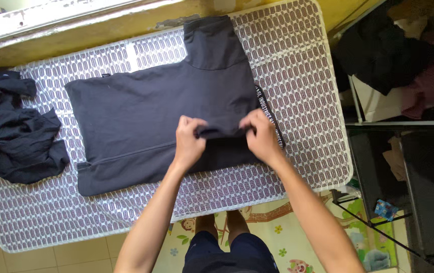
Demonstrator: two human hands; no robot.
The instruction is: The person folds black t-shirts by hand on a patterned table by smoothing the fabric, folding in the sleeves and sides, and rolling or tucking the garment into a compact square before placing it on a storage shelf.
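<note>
Patterned white-and-brown cloth covers the whole table, which gives a flat bed for spreading clothes out. On it, under and beyond both hands, lies the dark grey garment, laid flat with one sleeve pointing off toward the window ledge on the far side. It's spread wide, probably so the creases stay out while it gets folded.

Off to the left of the left hand, well apart from it, sits a crumpled pile of dark clothes (looks like it's just dumped there). To the right of the right hand, past the table edge, there's a rack with more dark and pinkish clothing, not in the way of anything.

Below the arms you can see a colourful play mat on the floor.

Left hand and right hand sit close together at the near edge of the garment, each with fingers pressed together, pinching a folded-over bit of the fabric and lifting it slightly. A strip with white lettering peeks out just beyond the right hand.
</note>
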